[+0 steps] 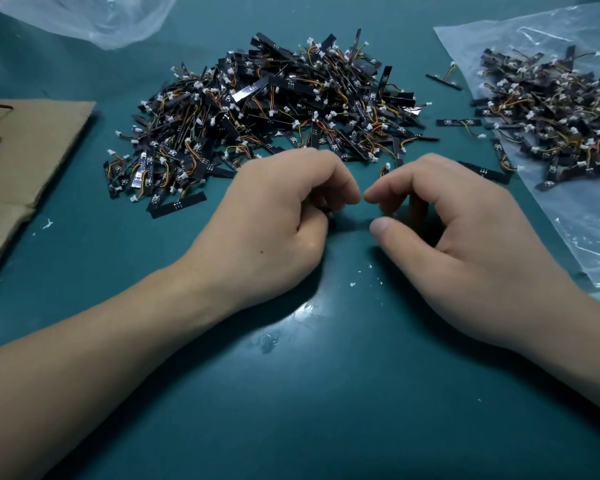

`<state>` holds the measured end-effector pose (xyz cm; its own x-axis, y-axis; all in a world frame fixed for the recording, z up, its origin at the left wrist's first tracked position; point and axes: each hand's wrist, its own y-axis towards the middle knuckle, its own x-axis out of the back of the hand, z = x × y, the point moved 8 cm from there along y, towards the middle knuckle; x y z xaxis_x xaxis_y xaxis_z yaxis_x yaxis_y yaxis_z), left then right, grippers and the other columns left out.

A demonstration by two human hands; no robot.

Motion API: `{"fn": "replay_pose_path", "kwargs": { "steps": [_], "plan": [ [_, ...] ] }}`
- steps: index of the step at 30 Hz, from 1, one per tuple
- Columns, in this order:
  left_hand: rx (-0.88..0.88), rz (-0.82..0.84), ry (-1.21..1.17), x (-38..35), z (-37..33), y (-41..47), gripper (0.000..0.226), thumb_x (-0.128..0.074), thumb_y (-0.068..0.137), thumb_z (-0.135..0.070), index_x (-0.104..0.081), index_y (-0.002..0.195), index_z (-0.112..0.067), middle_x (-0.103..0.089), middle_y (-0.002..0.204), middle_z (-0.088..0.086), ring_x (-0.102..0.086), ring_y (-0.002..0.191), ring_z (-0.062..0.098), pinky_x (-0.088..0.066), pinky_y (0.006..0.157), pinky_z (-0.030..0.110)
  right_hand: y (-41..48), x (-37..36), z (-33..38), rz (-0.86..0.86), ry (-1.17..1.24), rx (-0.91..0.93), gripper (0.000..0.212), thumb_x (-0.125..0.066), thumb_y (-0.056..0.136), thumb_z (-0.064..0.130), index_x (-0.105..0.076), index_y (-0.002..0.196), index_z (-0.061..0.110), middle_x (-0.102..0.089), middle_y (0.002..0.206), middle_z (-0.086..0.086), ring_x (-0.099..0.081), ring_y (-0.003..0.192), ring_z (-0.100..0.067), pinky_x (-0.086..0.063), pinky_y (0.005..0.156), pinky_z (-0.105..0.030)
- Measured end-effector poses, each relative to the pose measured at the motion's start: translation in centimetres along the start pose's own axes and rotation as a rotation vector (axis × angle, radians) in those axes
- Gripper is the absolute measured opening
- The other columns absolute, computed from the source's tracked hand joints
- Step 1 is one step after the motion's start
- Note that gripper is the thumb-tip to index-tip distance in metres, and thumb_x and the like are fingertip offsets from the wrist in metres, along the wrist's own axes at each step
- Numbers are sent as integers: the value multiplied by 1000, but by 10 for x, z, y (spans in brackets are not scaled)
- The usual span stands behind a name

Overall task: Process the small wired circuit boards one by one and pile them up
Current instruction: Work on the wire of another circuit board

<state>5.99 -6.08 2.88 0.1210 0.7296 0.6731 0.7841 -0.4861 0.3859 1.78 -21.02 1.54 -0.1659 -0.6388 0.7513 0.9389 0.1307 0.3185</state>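
- Left hand [278,216] rests on the teal tabletop [291,393], fingers curled under; whether its grip holds anything cannot be told.
- Right hand [465,237] arches beside it, thumb and forefinger apart, grip empty.
- Wired circuit boards [274,109] lie heaped just beyond both.

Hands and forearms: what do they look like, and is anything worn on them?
Both the left hand and the right hand are bare: no gloves, rings or watch show. The forearms are bare too, with no sleeve in view.
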Motion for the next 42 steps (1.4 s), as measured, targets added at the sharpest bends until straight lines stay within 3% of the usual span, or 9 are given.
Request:
{"fn": "replay_pose_path", "kwargs": {
  "steps": [4, 8, 13, 18, 24, 30, 33, 39, 42],
  "plan": [
    [-21, -126, -223, 13, -4, -1, 34, -48, 72, 13, -71, 86, -9, -72, 77, -2, -68, 73, 14, -52, 68, 21, -1, -5, 3, 69, -116, 11, 32, -65, 88, 46, -74, 115, 30, -60, 105, 10, -52, 98, -14, -43, 92, -35],
    [29, -117, -61, 12, 3, 0, 36, -51, 75, 4, -73, 93, -18, -69, 89, -17, -63, 85, 4, -47, 78, 16, -2, -9, 13, 85, -173, 119, 24, -67, 92, 44, -81, 106, 31, -64, 105, 6, -52, 97, -23, -44, 88, -50],
    [-4, 64, 15, -3, -3, -2, 41, -57, 79, -3, -70, 112, -23, -66, 105, -22, -57, 100, -6, -38, 89, 9, -2, -6, 10, 52, -118, 160, 14, -70, 93, 27, -80, 103, 28, -72, 104, 12, -62, 93, -25, -50, 84, -50],
    [-63, 147, 96, -10, -9, -2, 33, -59, 79, -18, -70, 108, -29, -68, 101, -21, -62, 102, 11, -48, 95, 43, -2, -3, 9, 9, -62, 134, 17, -70, 91, 15, -76, 102, 26, -72, 96, 15, -65, 86, -17, -54, 79, -46],
    [-65, 77, 119, -8, -6, -3, 15, -67, 87, -32, -72, 101, -32, -62, 85, -26, -58, 88, 6, -49, 87, 43, -1, 4, -4, -47, 79, 1, 19, -71, 95, 10, -70, 97, 28, -62, 75, 17, -55, 63, -3, -38, 61, -8],
    [-60, -91, -10, 7, -5, -3, 7, -70, 91, -15, -72, 95, -20, -65, 89, -21, -63, 86, 10, -44, 83, 19, 1, 9, -6, -75, 235, -92, 18, -59, 98, 36, -71, 91, 24, -69, 77, 6, -57, 65, -13, -45, 61, -26],
    [-150, -72, -54, 5, -13, -2, 5, -73, 92, -7, -73, 94, -11, -68, 100, -3, -64, 98, 16, -49, 91, 32, 0, 7, -4, -36, 228, -98, 34, -54, 100, 40, -70, 74, 23, -63, 63, -9, -56, 59, -23, -43, 60, -43],
    [-48, -104, -173, 10, -5, -5, 44, -63, 87, -17, -50, 129, -10, -62, 102, -1, -58, 86, 18, -44, 75, 28, 0, 10, -3, -55, 328, -87, 31, -55, 100, 38, -61, 75, 20, -56, 62, -9, -48, 54, -21, -41, 52, -36],
    [4, -10, -227, 4, -1, -4, 20, -58, 92, -28, -58, 106, -14, -58, 79, -5, -53, 68, 10, -41, 64, 23, -1, 8, 1, -28, 347, -42, 29, -54, 101, 39, -61, 79, 22, -55, 63, -7, -47, 54, -17, -38, 52, -26]
  ]
}}
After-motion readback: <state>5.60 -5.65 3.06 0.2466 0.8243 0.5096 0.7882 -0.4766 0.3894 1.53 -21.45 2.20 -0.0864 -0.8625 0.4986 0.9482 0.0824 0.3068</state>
